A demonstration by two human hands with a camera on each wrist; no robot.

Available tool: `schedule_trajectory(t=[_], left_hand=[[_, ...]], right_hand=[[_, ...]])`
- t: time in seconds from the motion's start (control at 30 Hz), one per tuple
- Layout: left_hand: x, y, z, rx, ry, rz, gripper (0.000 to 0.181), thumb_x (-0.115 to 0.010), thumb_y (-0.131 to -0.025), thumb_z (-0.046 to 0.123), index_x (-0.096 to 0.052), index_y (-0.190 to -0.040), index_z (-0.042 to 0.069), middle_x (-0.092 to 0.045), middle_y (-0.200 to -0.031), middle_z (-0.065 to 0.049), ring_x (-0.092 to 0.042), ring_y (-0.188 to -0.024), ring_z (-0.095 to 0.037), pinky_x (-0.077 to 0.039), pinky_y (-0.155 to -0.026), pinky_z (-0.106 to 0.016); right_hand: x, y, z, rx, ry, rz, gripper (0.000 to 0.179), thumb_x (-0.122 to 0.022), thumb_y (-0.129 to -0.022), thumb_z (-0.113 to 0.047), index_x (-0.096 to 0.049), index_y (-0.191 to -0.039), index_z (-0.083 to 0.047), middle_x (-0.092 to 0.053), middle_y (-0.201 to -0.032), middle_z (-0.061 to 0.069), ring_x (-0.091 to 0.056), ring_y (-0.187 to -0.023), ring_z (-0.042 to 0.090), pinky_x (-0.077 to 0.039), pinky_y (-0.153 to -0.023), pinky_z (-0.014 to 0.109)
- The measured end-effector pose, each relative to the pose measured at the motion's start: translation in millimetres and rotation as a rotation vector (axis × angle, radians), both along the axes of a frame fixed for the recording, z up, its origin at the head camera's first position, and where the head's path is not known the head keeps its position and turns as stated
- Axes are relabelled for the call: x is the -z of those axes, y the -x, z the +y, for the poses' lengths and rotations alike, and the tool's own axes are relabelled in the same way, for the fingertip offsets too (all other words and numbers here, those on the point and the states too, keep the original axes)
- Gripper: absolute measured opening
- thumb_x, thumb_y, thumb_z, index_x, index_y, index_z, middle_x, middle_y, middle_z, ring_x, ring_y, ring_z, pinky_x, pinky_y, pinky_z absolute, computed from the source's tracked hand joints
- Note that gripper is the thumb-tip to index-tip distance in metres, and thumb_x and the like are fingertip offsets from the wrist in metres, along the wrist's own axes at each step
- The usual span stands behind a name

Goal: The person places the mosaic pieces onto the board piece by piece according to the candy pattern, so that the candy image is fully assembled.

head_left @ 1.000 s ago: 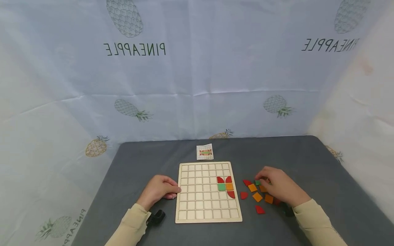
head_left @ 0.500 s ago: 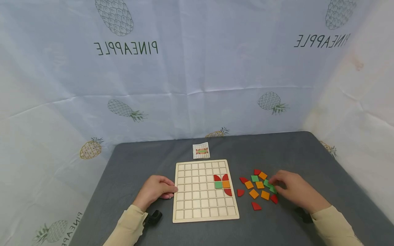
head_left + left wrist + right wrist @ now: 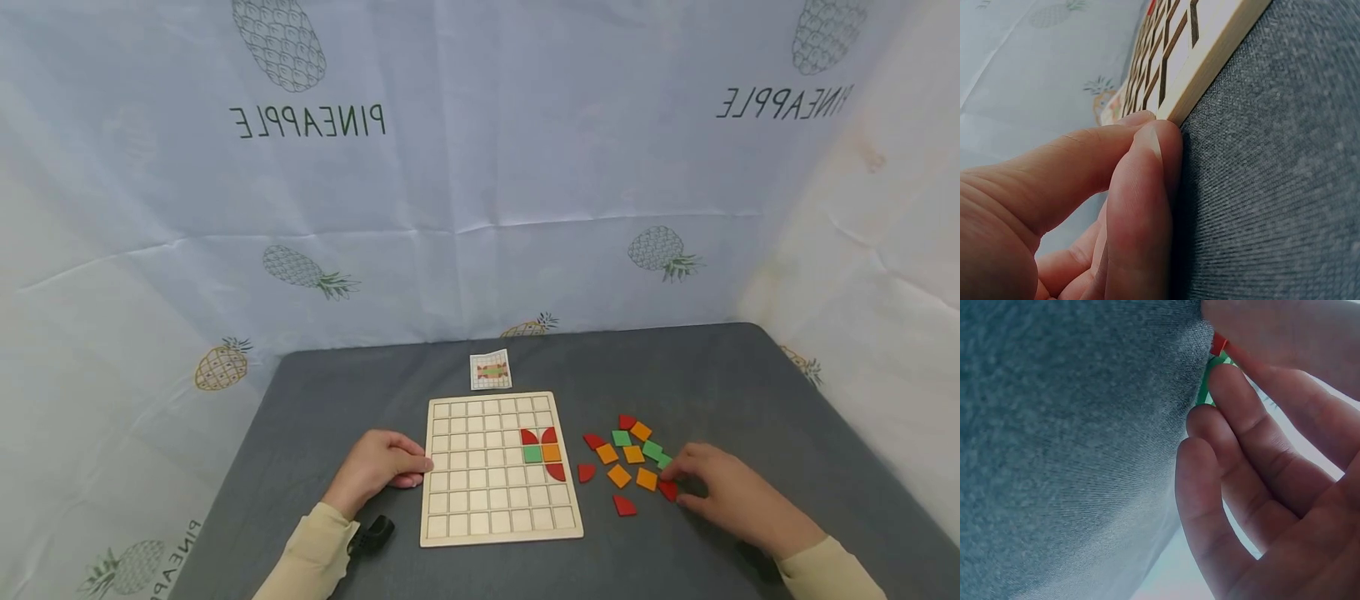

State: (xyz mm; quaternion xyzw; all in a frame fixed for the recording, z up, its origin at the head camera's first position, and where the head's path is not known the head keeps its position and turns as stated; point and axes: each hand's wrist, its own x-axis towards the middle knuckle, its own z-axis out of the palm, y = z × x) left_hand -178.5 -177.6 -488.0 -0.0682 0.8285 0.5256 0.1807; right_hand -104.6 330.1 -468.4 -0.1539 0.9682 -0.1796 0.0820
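My left hand (image 3: 381, 468) pinches the left edge of a pale wooden grid board (image 3: 489, 504) between thumb and fingers; the left wrist view shows the board's edge (image 3: 1210, 69) at the fingertips. Set in the board's right side are three red quarter-circle tiles, a green square tile (image 3: 532, 454) and an orange square tile (image 3: 551, 452). To the right of the board, my right hand (image 3: 731, 493) has thumb and index finger around a red quarter-circle tile (image 3: 667, 490) at the table. In the right wrist view that red tile (image 3: 1217, 344) is mostly hidden behind the fingers.
Several loose orange, green and red tiles lie between board and right hand, among them an orange square (image 3: 618, 476) and a red quarter-circle (image 3: 624, 505). A small printed pattern card (image 3: 491, 370) lies behind the board. Pineapple-print cloth (image 3: 450, 167) hangs behind the grey table (image 3: 360, 383).
My right hand has moved from the green tiles toward the near right, down to a red quarter-circle. The left hand keeps its hold on the board, and the head view has shifted slightly.
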Motion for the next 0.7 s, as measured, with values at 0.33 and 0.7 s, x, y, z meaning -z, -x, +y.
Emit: schedule_trajectory(t=[0.33,0.7], left_hand=[[-1.1,-1.3,0.8,0.001,-0.015,-0.01,0.028,-0.095,-0.082,0.017,-0.081,-0.101,0.003,-0.081,-0.083,-0.007,-0.076,-0.07,-0.013,-0.065,-0.067,-0.029],[-2.2,-2.2,-0.2,0.012,-0.017,0.004,0.028,-0.095,-0.082,0.018,-0.08,-0.101,0.003,-0.08,-0.083,-0.007,-0.075,-0.069,-0.012,-0.064,-0.066,-0.029]], right_hand=[[-0.1,1.0,-3.6,-0.007,-0.001,-0.008,0.027,-0.094,-0.083,-0.021,-0.076,-0.097,-0.036,-0.059,-0.098,-0.018,-0.062,-0.089,0.003,-0.057,-0.072,0.027],[0.6,3.5,-3.9,-0.005,0.001,-0.039,0.023,-0.093,-0.085,-0.024,-0.075,-0.095,-0.036,-0.06,-0.097,-0.018,-0.06,-0.087,-0.001,-0.057,-0.071,0.026]])
